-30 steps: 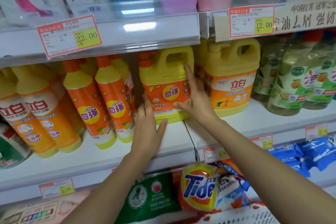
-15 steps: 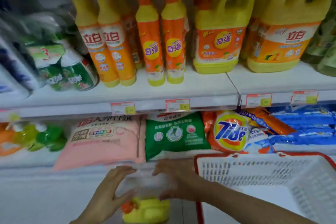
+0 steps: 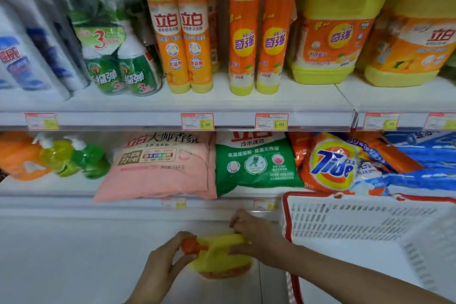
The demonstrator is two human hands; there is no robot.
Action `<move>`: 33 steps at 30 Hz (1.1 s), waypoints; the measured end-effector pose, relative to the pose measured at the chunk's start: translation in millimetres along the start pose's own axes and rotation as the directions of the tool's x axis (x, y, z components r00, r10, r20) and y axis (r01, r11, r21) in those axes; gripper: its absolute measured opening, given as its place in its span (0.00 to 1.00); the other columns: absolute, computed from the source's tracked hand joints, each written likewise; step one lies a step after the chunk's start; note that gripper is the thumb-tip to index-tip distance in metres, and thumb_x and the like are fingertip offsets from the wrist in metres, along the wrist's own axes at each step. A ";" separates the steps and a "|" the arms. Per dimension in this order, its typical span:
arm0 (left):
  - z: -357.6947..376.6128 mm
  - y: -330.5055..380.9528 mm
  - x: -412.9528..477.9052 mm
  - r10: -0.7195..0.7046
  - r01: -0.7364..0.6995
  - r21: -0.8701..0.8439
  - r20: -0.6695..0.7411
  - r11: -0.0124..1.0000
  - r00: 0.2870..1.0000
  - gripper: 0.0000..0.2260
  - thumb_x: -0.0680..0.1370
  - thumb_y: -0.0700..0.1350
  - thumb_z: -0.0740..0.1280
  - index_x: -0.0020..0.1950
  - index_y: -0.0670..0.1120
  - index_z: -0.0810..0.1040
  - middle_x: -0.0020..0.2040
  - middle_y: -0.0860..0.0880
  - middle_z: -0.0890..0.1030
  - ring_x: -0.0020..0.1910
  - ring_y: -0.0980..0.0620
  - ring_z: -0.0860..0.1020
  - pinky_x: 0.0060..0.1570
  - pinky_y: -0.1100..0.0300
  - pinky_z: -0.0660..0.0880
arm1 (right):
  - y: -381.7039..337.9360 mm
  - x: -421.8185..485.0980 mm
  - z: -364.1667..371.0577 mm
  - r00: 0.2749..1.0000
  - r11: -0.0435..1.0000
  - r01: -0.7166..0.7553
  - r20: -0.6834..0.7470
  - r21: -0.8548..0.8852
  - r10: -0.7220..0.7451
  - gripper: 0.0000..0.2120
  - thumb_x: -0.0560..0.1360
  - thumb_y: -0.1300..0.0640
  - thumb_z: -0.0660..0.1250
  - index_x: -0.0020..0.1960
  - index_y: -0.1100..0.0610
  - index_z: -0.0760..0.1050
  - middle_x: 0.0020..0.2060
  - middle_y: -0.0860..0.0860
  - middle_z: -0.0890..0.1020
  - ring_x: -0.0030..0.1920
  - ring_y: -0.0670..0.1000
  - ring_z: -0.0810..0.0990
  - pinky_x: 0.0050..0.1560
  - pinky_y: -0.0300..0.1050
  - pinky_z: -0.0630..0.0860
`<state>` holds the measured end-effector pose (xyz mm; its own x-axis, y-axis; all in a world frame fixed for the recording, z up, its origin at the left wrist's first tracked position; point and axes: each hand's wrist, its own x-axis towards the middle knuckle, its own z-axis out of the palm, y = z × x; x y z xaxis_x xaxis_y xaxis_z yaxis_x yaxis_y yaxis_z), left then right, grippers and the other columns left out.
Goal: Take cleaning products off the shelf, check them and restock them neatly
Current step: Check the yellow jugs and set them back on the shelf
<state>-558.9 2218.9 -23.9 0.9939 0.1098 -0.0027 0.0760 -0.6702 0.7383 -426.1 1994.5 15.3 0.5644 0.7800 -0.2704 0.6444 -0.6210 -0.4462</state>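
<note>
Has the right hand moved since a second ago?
Yes. The right hand dropped from the upper shelf to the yellow jug held below the lowest shelf edge.

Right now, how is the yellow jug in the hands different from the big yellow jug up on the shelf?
The held jug sits low on the white surface below the shelves, seen from above, while the shelf jug stands on the upper shelf showing its orange front label. The left hand grips the held jug's orange cap and the right hand its handle; nobody touches the shelf jug. Both are yellow with moulded handles.
</note>
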 end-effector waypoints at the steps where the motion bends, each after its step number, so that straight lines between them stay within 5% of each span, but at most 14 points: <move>1: -6.7 8.2 2.8 0.015 -0.016 -0.032 -0.026 0.999 1.000 0.15 0.73 0.61 0.70 0.57 0.69 0.70 0.53 0.65 0.81 0.50 0.66 0.80 0.54 0.64 0.75 | -4.9 -5.1 -15.1 0.999 1.000 0.012 -0.043 -0.013 -0.013 0.23 0.76 0.42 0.68 0.61 0.59 0.76 0.67 0.47 0.69 0.58 0.53 0.77 0.55 0.47 0.71; 4: -31.3 47.0 16.8 0.079 -0.091 -0.197 -0.068 0.976 0.995 0.21 0.70 0.70 0.66 0.59 0.65 0.73 0.59 0.62 0.80 0.57 0.61 0.79 0.57 0.64 0.75 | -13.8 -22.5 -64.6 0.977 0.998 0.053 -0.209 0.017 -0.048 0.20 0.75 0.41 0.68 0.59 0.54 0.78 0.66 0.42 0.69 0.55 0.48 0.77 0.55 0.47 0.74; 7: -48.8 89.4 35.0 0.140 -0.143 -0.310 -0.033 0.940 0.990 0.30 0.64 0.65 0.76 0.63 0.65 0.69 0.65 0.63 0.75 0.62 0.61 0.76 0.58 0.64 0.75 | -20.4 -44.6 -114.7 0.923 0.997 0.070 -0.381 0.023 -0.056 0.24 0.72 0.34 0.66 0.58 0.50 0.80 0.63 0.35 0.67 0.53 0.46 0.78 0.52 0.46 0.77; 10: -51.6 131.1 52.4 0.131 -0.152 -0.310 -0.087 0.938 0.988 0.41 0.52 0.69 0.78 0.62 0.65 0.69 0.57 0.70 0.77 0.54 0.67 0.78 0.48 0.71 0.75 | -26.1 -67.4 -160.3 0.815 0.988 0.153 -0.565 -0.001 -0.127 0.30 0.68 0.28 0.60 0.54 0.50 0.81 0.60 0.35 0.70 0.51 0.45 0.79 0.45 0.48 0.78; 13: -58.3 175.2 73.3 0.186 -0.243 -0.289 -0.212 0.926 0.959 0.36 0.46 0.69 0.77 0.53 0.71 0.73 0.46 0.70 0.81 0.45 0.68 0.80 0.38 0.74 0.74 | -22.7 -91.3 -201.0 0.738 0.973 0.219 -0.665 0.070 -0.118 0.26 0.67 0.31 0.66 0.53 0.50 0.80 0.57 0.35 0.72 0.51 0.44 0.78 0.46 0.50 0.77; 15: -66.6 208.4 87.7 0.236 -0.303 -0.297 -0.239 0.906 0.942 0.32 0.49 0.62 0.77 0.53 0.65 0.76 0.45 0.67 0.82 0.44 0.66 0.81 0.36 0.74 0.74 | -14.1 -109.4 -227.2 0.736 0.965 0.251 -0.663 0.080 -0.137 0.30 0.64 0.34 0.72 0.59 0.50 0.75 0.59 0.38 0.72 0.58 0.44 0.76 0.51 0.48 0.76; 18: -76.9 259.1 108.8 0.352 -0.420 -0.268 -0.266 0.867 0.897 0.37 0.56 0.63 0.79 0.61 0.54 0.74 0.48 0.63 0.83 0.46 0.63 0.81 0.39 0.72 0.75 | 4.1 -134.9 -265.4 0.751 0.970 0.240 -0.641 0.041 -0.159 0.36 0.62 0.43 0.80 0.63 0.49 0.66 0.59 0.44 0.73 0.59 0.46 0.75 0.54 0.52 0.76; 22: -78.7 311.3 143.0 0.433 -0.521 -0.276 -0.322 0.807 0.842 0.31 0.62 0.48 0.80 0.61 0.56 0.73 0.52 0.62 0.81 0.53 0.62 0.79 0.44 0.73 0.75 | 28.9 -150.2 -309.8 0.579 0.952 0.305 -0.787 -0.031 -0.212 0.37 0.61 0.44 0.81 0.63 0.47 0.65 0.56 0.39 0.73 0.57 0.43 0.76 0.52 0.40 0.76; 25: -74.9 342.0 172.4 0.492 -0.594 -0.215 -0.384 0.776 0.782 0.30 0.63 0.51 0.78 0.61 0.56 0.71 0.54 0.60 0.80 0.56 0.62 0.78 0.49 0.72 0.75 | 48.9 -152.4 -331.8 0.456 0.919 0.394 -0.862 -0.026 -0.220 0.37 0.62 0.50 0.81 0.64 0.48 0.65 0.58 0.33 0.71 0.57 0.41 0.75 0.52 0.34 0.76; 28: -64.8 356.6 207.0 0.535 -0.625 -0.136 -0.397 0.769 0.746 0.30 0.64 0.51 0.80 0.62 0.52 0.71 0.54 0.61 0.79 0.56 0.62 0.77 0.51 0.69 0.74 | 79.0 -141.7 -338.9 0.394 0.913 0.408 -0.900 -0.012 -0.188 0.36 0.63 0.54 0.81 0.65 0.49 0.65 0.59 0.32 0.69 0.59 0.45 0.75 0.53 0.42 0.79; 31: -48.8 352.6 234.6 0.513 -0.595 -0.153 -0.369 0.789 0.775 0.31 0.64 0.54 0.79 0.63 0.52 0.71 0.56 0.60 0.79 0.56 0.60 0.78 0.53 0.64 0.76 | 111.2 -123.7 -335.3 0.379 0.930 0.367 -0.913 -0.003 -0.153 0.38 0.62 0.56 0.83 0.66 0.49 0.66 0.60 0.38 0.72 0.60 0.47 0.75 0.56 0.50 0.78; 33: -40.3 346.9 247.3 0.492 -0.570 -0.166 -0.352 0.805 0.797 0.33 0.65 0.56 0.79 0.65 0.50 0.71 0.58 0.56 0.80 0.58 0.57 0.78 0.55 0.57 0.78 | 123.8 -114.7 -333.3 0.394 0.926 0.376 -0.911 0.041 -0.120 0.38 0.63 0.57 0.82 0.66 0.47 0.66 0.61 0.41 0.73 0.61 0.45 0.75 0.56 0.43 0.77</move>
<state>-290.0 2043.1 258.7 0.8012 0.0162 0.5982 -0.5185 -0.4804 0.7074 -239.2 1802.3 275.4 0.6153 0.3114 0.7242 0.7877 -0.2785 -0.5495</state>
